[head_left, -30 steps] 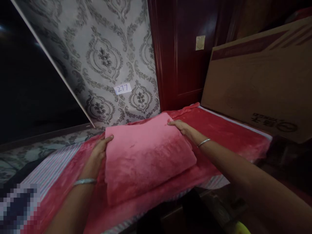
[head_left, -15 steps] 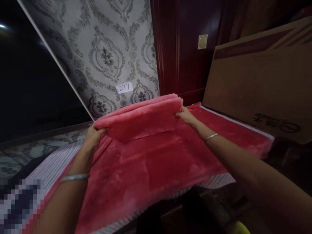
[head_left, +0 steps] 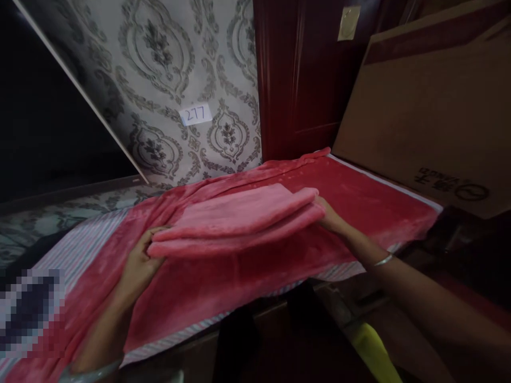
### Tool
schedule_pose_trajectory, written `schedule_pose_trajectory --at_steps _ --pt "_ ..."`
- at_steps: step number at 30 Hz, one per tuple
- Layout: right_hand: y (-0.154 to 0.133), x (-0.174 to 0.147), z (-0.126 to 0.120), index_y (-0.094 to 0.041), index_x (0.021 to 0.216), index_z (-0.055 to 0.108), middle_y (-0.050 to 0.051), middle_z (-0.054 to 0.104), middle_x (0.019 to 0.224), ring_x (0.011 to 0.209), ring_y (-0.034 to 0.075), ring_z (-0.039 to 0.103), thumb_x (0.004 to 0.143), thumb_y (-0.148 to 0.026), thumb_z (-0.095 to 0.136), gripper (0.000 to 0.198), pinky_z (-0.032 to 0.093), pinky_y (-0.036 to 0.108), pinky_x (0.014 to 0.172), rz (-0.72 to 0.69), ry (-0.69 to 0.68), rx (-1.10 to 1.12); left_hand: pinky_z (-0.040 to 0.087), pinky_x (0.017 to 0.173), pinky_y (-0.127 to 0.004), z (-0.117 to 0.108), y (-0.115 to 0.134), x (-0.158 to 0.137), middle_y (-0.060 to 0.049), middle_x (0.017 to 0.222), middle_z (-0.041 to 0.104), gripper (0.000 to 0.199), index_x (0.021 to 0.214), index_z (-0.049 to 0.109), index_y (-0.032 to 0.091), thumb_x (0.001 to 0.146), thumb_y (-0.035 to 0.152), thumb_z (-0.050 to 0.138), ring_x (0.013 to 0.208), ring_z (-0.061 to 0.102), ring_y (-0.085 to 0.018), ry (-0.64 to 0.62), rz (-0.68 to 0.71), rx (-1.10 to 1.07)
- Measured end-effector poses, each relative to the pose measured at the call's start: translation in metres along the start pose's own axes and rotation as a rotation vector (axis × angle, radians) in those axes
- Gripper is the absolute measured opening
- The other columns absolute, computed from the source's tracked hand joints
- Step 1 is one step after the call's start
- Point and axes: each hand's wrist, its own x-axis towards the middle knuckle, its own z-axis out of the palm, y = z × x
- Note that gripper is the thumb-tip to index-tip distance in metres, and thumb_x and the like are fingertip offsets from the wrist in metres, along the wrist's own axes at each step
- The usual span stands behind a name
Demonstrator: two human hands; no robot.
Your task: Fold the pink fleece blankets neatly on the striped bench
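A folded pink plush cloth [head_left: 235, 215] lies level over the red blanket, its near edge showing two thick layers. At its left end my left hand [head_left: 141, 260] is closed, thumb and fingers gripping the layered corner. My right hand [head_left: 328, 214] pinches the right end; its fingertips are partly hidden behind the cloth. Beneath spreads a red plush blanket [head_left: 379, 197], rumpled along the back and the left. Whether the cloth touches the blanket along its whole length I cannot tell.
Striped fabric [head_left: 90, 242] shows under the blanket at left. A large cardboard box [head_left: 431, 117] leans at right, and a dark screen [head_left: 51, 117] stands at left. On the patterned wall is a paper label [head_left: 195, 114] marked 277. Something yellow-green [head_left: 373, 348] sits below the front edge.
Both hands have brought the folded cloth down and nearer to me from a raised, upright position. It now lies flatter, with its top face and near folds showing.
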Motion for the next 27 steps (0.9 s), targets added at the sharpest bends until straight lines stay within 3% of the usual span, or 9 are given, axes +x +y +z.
schedule_pose_trajectory --at_steps 3,7,11,14,17,20,22,24,27 --pt "0.006 -0.030 0.001 -0.020 0.110 0.070 0.010 0.072 0.118 0.114 0.030 0.065 0.091 -0.055 0.061 0.041 0.052 0.046 0.103 -0.049 -0.035 0.060 0.053 0.103 -0.041 0.008 -0.012 -0.026 -0.006 0.124 0.071 0.038 0.110 0.063 0.025 0.075 0.039 0.065 0.117 0.066 -0.026 -0.034 0.005 0.005" --pt "0.011 -0.058 -0.004 -0.024 0.122 0.069 0.011 0.068 0.131 0.125 0.029 0.061 0.083 -0.048 0.068 0.045 0.047 0.048 0.111 -0.151 -0.129 0.070 0.052 0.106 -0.043 0.016 -0.035 -0.056 -0.009 0.126 0.071 0.039 0.111 0.064 0.023 0.075 0.038 0.061 0.120 0.066 -0.027 -0.109 0.046 0.044" --pt "0.012 -0.075 -0.016 -0.028 0.121 0.072 0.007 0.070 0.130 0.123 0.026 0.064 0.088 -0.035 0.059 0.037 0.050 0.047 0.107 -0.085 -0.162 -0.009 0.050 0.108 -0.043 0.009 -0.049 -0.076 -0.010 0.129 0.071 0.038 0.110 0.068 0.022 0.082 0.043 0.055 0.123 0.065 -0.027 -0.190 0.050 0.072" --pt "-0.003 -0.078 -0.025 -0.027 0.123 0.073 0.006 0.074 0.123 0.115 0.024 0.068 0.095 -0.034 0.049 0.038 0.054 0.044 0.102 0.005 -0.041 -0.075 0.053 0.104 -0.043 0.003 -0.034 -0.078 -0.009 0.120 0.074 0.039 0.110 0.070 0.021 0.090 0.045 0.047 0.114 0.069 -0.026 -0.051 -0.040 0.123" --pt "-0.034 -0.075 -0.022 -0.026 0.136 0.065 0.008 0.068 0.134 0.125 0.027 0.063 0.099 -0.041 0.048 0.044 0.049 0.047 0.108 -0.044 -0.029 -0.175 0.049 0.109 -0.044 0.013 -0.002 -0.067 -0.009 0.127 0.072 0.043 0.123 0.067 0.022 0.095 0.046 0.046 0.121 0.066 -0.026 0.070 -0.013 0.205" --pt "-0.062 -0.076 -0.004 -0.027 0.152 0.050 0.009 0.055 0.151 0.140 0.028 0.049 0.102 -0.042 0.047 0.052 0.039 0.053 0.117 -0.192 -0.200 -0.348 0.037 0.120 -0.048 0.041 0.024 -0.055 -0.008 0.145 0.062 0.051 0.137 0.061 0.023 0.096 0.048 0.045 0.138 0.053 -0.027 -0.045 0.165 0.322" --pt "-0.069 -0.083 0.011 -0.030 0.157 0.042 0.007 0.046 0.158 0.147 0.029 0.040 0.103 -0.041 0.047 0.056 0.032 0.056 0.120 -0.279 -0.319 -0.498 0.029 0.123 -0.054 0.060 0.028 -0.051 -0.010 0.154 0.053 0.056 0.144 0.056 0.023 0.096 0.049 0.045 0.146 0.044 -0.030 -0.158 0.223 0.441" --pt "-0.064 -0.093 0.024 -0.033 0.159 0.038 0.006 0.041 0.161 0.150 0.029 0.034 0.103 -0.039 0.048 0.057 0.028 0.058 0.121 -0.331 -0.397 -0.629 0.024 0.123 -0.061 0.074 0.022 -0.052 -0.012 0.159 0.045 0.058 0.148 0.053 0.023 0.097 0.049 0.045 0.150 0.037 -0.034 -0.243 0.214 0.555" --pt "-0.049 -0.108 0.034 -0.034 0.159 0.036 0.004 0.039 0.163 0.152 0.029 0.030 0.104 -0.039 0.048 0.057 0.024 0.058 0.123 -0.360 -0.421 -0.713 0.028 0.120 -0.064 0.085 0.001 -0.062 -0.014 0.162 0.040 0.058 0.151 0.050 0.024 0.099 0.047 0.042 0.151 0.035 -0.035 -0.292 0.163 0.653"
